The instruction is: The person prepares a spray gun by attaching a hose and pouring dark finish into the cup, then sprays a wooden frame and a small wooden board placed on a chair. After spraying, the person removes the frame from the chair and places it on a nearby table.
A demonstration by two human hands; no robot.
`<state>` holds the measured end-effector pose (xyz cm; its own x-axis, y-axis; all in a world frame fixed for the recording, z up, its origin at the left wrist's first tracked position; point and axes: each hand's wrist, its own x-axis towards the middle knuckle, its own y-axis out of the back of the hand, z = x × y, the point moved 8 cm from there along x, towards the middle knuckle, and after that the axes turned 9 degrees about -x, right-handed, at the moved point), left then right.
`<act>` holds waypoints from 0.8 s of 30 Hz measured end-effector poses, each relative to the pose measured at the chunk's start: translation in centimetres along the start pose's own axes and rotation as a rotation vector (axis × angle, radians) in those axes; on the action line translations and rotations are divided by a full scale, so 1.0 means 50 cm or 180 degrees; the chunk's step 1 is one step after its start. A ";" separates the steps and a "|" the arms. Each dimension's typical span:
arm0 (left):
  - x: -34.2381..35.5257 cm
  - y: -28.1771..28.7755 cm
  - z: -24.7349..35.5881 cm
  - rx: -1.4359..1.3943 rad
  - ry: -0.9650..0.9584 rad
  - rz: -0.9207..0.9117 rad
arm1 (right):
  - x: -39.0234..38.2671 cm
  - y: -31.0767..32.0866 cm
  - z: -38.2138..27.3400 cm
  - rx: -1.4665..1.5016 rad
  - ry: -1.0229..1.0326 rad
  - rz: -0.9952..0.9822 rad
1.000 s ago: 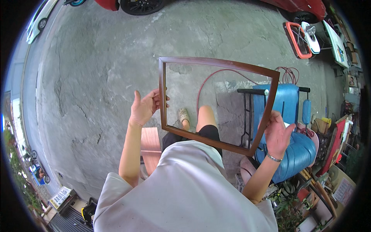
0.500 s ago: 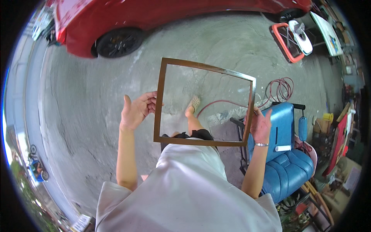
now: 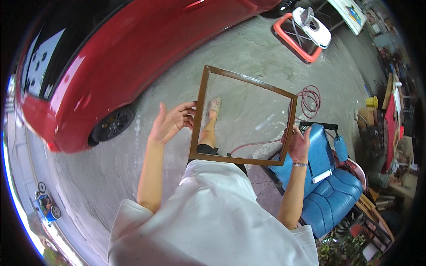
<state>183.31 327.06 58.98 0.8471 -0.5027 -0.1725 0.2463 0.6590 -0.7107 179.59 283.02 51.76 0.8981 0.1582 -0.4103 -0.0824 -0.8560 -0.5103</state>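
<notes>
A thin brown rectangular frame (image 3: 246, 161), slightly tilted, is held up in front of my body. Through its opening I see the concrete floor, a red hose and my lower leg with a beige clog; whether a clear pane fills it I cannot tell. My left hand (image 3: 171, 123) supports the left side with its fingertips, the thumb sticking up apart from it. On the opposite side my right hand (image 3: 298, 144), a metal band at its wrist, grips the lower right side, some fingers reaching behind.
A red car (image 3: 111, 66) stands at the far left. Close on my right is a blue padded chair (image 3: 333, 195) with a white roll on it. A coiled red hose (image 3: 310, 104) lies beyond. An orange-and-white baby walker (image 3: 306, 37) stands at the far right, with clutter along the right edge.
My view has turned left, bringing in more of the car. Both hands still hold the frame, which sits a little farther right in view. My foot has stepped forward and shifted left.
</notes>
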 end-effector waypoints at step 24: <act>1.440 -0.800 -0.216 -0.0217 0.2360 -0.2488 | 0.292 0.661 -0.388 0.2389 0.1098 0.1949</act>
<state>229.38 258.47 67.61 -0.0351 -0.9993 -0.0084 0.5491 -0.0123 -0.8357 198.38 247.48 43.55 0.6767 -0.4535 -0.5800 -0.7104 -0.1953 -0.6762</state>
